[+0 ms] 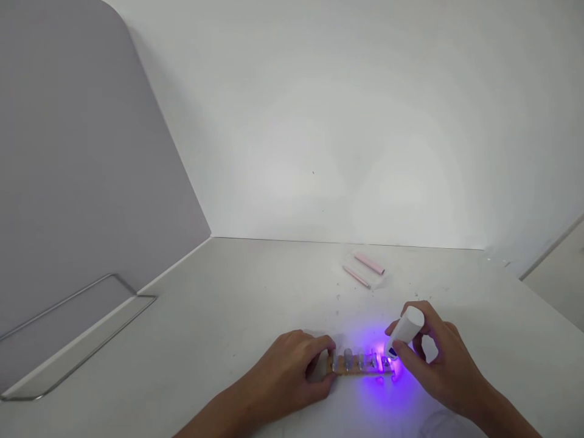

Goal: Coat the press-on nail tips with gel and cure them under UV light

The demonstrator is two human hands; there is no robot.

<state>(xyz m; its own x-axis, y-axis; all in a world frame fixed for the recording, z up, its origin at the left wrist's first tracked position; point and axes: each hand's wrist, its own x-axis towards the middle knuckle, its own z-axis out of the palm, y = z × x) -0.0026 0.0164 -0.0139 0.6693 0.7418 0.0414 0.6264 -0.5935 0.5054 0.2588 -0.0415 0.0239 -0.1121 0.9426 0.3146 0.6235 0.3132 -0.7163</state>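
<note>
My left hand pinches the left end of a narrow tan strip between thumb and fingers. Along the strip stands a row of several small clear and greyish pieces that look like nail tips. My right hand is closed around a small white handheld UV lamp. The lamp is tilted, its lower end close over the right end of the strip. Violet light floods that end and the table around it. The glare hides whether lamp and strip touch.
Behind the strip, a thin pink pen-like stick and a pink tube-like cap lie on a clear sheet. Tiny specks dot the white table. A bent metal wire frame is at left, beside a grey panel. A white wall rises behind.
</note>
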